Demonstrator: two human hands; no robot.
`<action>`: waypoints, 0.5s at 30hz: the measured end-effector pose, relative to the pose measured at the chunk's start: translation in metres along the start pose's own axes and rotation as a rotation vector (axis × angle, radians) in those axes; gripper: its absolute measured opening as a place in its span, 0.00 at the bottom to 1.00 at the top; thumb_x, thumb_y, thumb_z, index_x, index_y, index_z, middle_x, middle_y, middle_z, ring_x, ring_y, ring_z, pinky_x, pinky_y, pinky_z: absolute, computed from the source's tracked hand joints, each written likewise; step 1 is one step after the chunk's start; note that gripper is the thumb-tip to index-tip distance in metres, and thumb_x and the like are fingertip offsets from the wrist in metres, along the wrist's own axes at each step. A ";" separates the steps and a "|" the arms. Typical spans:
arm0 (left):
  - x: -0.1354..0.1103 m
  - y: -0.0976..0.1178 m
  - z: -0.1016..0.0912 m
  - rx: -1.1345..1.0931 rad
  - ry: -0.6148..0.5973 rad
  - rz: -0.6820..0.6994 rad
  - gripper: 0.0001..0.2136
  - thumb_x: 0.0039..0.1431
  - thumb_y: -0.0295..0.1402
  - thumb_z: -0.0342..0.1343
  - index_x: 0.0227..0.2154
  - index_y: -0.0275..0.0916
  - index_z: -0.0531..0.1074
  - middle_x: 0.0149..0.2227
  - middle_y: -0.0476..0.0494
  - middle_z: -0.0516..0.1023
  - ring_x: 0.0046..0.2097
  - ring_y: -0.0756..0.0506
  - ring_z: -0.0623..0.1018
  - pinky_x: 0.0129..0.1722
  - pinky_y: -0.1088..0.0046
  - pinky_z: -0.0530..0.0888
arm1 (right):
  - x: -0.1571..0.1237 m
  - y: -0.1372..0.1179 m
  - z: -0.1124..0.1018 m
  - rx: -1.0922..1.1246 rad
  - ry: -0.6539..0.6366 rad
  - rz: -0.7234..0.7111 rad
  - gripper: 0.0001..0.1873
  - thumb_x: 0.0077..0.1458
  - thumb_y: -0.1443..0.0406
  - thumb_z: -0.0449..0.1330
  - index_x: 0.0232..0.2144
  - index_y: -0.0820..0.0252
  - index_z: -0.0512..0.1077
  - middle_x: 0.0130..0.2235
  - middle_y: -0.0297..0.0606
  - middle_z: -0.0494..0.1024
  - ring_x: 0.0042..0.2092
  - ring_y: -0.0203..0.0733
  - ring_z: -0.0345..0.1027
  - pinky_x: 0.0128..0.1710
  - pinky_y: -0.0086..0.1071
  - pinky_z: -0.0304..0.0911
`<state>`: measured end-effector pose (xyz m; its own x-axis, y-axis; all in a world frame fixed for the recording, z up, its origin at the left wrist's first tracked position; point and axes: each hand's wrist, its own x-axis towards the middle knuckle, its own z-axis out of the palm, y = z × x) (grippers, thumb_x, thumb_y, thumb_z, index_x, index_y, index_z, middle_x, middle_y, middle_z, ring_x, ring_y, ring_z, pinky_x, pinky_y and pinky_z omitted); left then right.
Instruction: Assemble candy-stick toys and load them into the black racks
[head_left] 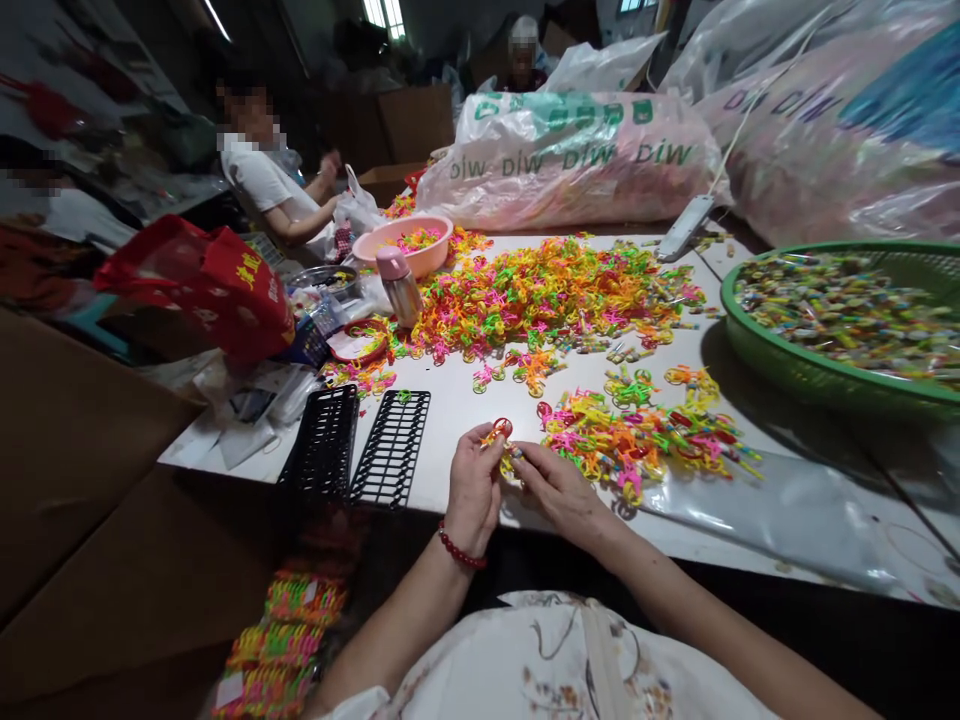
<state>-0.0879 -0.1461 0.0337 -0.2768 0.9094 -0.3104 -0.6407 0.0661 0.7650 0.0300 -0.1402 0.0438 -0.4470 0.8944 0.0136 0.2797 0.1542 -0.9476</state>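
Observation:
My left hand point(474, 487), with a red bead bracelet on the wrist, pinches a small orange and red plastic toy piece point(499, 432) near the table's front edge. My right hand point(556, 487) is closed on the same piece from the right, fingertips meeting the left hand's. Just right of my hands lies a small heap of neon plastic pieces point(637, 437). A much larger heap point(540, 295) spreads across the middle of the white table point(457, 400). Two black plastic grid racks point(358, 448) lie left of my hands.
A green basket point(757, 345) of small mixed pieces sits at the right. A pink basin point(405, 240) and a pink-capped bottle point(397, 285) stand at the back left. Large filled plastic sacks point(570, 155) line the far edge. A seated person point(274, 180) works at the far left. Cardboard point(82, 480) lies at left.

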 end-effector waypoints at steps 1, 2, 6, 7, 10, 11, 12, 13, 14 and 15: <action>0.000 -0.003 -0.001 0.008 -0.005 -0.004 0.18 0.42 0.33 0.68 0.35 0.36 0.69 0.39 0.43 0.78 0.42 0.48 0.77 0.46 0.72 0.70 | -0.001 0.001 -0.001 0.020 -0.012 -0.004 0.17 0.63 0.56 0.50 0.45 0.56 0.73 0.35 0.36 0.75 0.36 0.39 0.67 0.34 0.30 0.62; -0.001 -0.005 -0.002 0.040 -0.016 -0.001 0.16 0.45 0.36 0.67 0.34 0.35 0.69 0.37 0.43 0.77 0.40 0.49 0.76 0.44 0.73 0.70 | -0.002 0.001 -0.002 0.039 -0.025 -0.006 0.17 0.63 0.56 0.50 0.44 0.56 0.73 0.35 0.36 0.75 0.36 0.39 0.67 0.34 0.30 0.62; -0.002 -0.010 -0.009 0.310 0.019 0.117 0.17 0.56 0.48 0.57 0.34 0.38 0.67 0.30 0.48 0.74 0.31 0.51 0.74 0.33 0.76 0.69 | -0.006 -0.002 -0.009 0.048 -0.047 0.008 0.17 0.63 0.56 0.51 0.43 0.58 0.73 0.35 0.36 0.75 0.35 0.39 0.67 0.35 0.30 0.61; -0.002 -0.010 -0.010 0.359 0.035 0.143 0.17 0.58 0.49 0.54 0.35 0.38 0.66 0.29 0.49 0.74 0.29 0.52 0.73 0.31 0.76 0.69 | -0.007 -0.003 -0.012 0.024 -0.035 0.023 0.17 0.63 0.56 0.51 0.43 0.59 0.72 0.33 0.35 0.75 0.34 0.38 0.66 0.34 0.30 0.60; 0.001 -0.009 -0.010 0.382 0.027 0.159 0.19 0.58 0.51 0.53 0.37 0.40 0.63 0.25 0.52 0.72 0.25 0.52 0.71 0.27 0.76 0.68 | -0.007 -0.005 -0.019 -0.086 0.035 0.087 0.17 0.62 0.55 0.52 0.46 0.60 0.69 0.28 0.32 0.72 0.30 0.37 0.64 0.31 0.30 0.58; 0.001 -0.008 -0.010 0.369 0.015 0.148 0.19 0.58 0.52 0.53 0.37 0.40 0.62 0.24 0.53 0.70 0.23 0.52 0.70 0.25 0.77 0.67 | -0.007 -0.005 -0.020 -0.117 0.052 0.099 0.17 0.62 0.55 0.53 0.46 0.60 0.69 0.27 0.31 0.71 0.29 0.37 0.64 0.31 0.30 0.58; 0.001 -0.008 -0.009 0.356 0.006 0.134 0.19 0.57 0.52 0.53 0.36 0.40 0.61 0.22 0.55 0.68 0.22 0.53 0.68 0.23 0.78 0.65 | -0.006 -0.005 -0.022 -0.137 0.059 0.095 0.17 0.62 0.55 0.53 0.45 0.60 0.69 0.27 0.31 0.71 0.29 0.38 0.64 0.31 0.31 0.58; 0.001 -0.007 -0.007 0.345 -0.003 0.120 0.19 0.57 0.52 0.53 0.35 0.40 0.61 0.21 0.56 0.66 0.21 0.53 0.66 0.22 0.78 0.63 | -0.006 -0.005 -0.023 -0.145 0.055 0.078 0.16 0.62 0.55 0.53 0.44 0.59 0.70 0.28 0.32 0.72 0.30 0.38 0.64 0.31 0.31 0.58; 0.000 -0.007 -0.006 0.337 -0.013 0.105 0.19 0.57 0.52 0.53 0.34 0.40 0.61 0.21 0.56 0.65 0.20 0.54 0.64 0.20 0.79 0.62 | -0.005 -0.005 -0.023 -0.143 0.044 0.050 0.15 0.62 0.56 0.52 0.42 0.59 0.71 0.29 0.34 0.73 0.31 0.38 0.65 0.33 0.31 0.58; -0.001 -0.007 -0.005 0.329 -0.024 0.091 0.19 0.58 0.52 0.53 0.33 0.40 0.62 0.20 0.56 0.63 0.20 0.54 0.63 0.20 0.79 0.60 | -0.004 -0.005 -0.023 -0.136 0.035 0.020 0.14 0.62 0.56 0.52 0.41 0.60 0.71 0.31 0.35 0.74 0.33 0.38 0.66 0.34 0.31 0.59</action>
<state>-0.0866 -0.1496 0.0254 -0.3029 0.9268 -0.2218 -0.3477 0.1093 0.9312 0.0500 -0.1354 0.0560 -0.4112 0.9115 0.0087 0.4020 0.1899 -0.8957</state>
